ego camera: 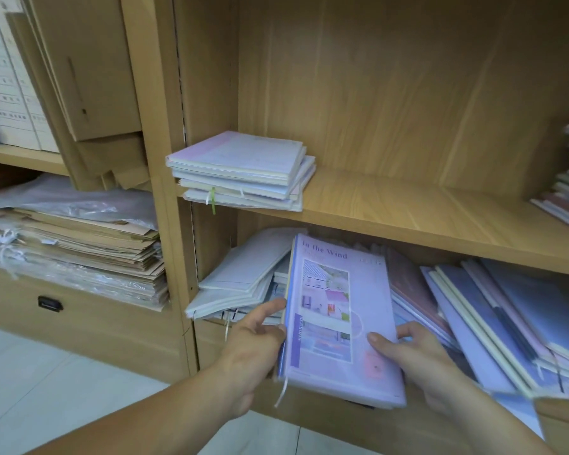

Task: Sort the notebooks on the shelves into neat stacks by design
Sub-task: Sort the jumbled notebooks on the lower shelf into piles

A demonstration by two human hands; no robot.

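- Below the shelf (408, 208), left hand (257, 336) grips a lilac notebook (339, 320) at its spine edge, and right hand (418, 359) grips its other edge.
- On the shelf, a stack (243, 169) lies far left.

So it's a light wood shelf unit (408, 93) with a grainy back panel, split by an upright (163, 192) with a peg-hole strip (182, 103). Pale floor tiles (63, 372) below. The left bay has white file boxes (10, 93), leaning cardboard (89, 77), brown paper bags (96, 244) stacked under plastic (79, 201), plus a drawer (96, 323) with a dark recessed handle (50, 303). Soft, even light.
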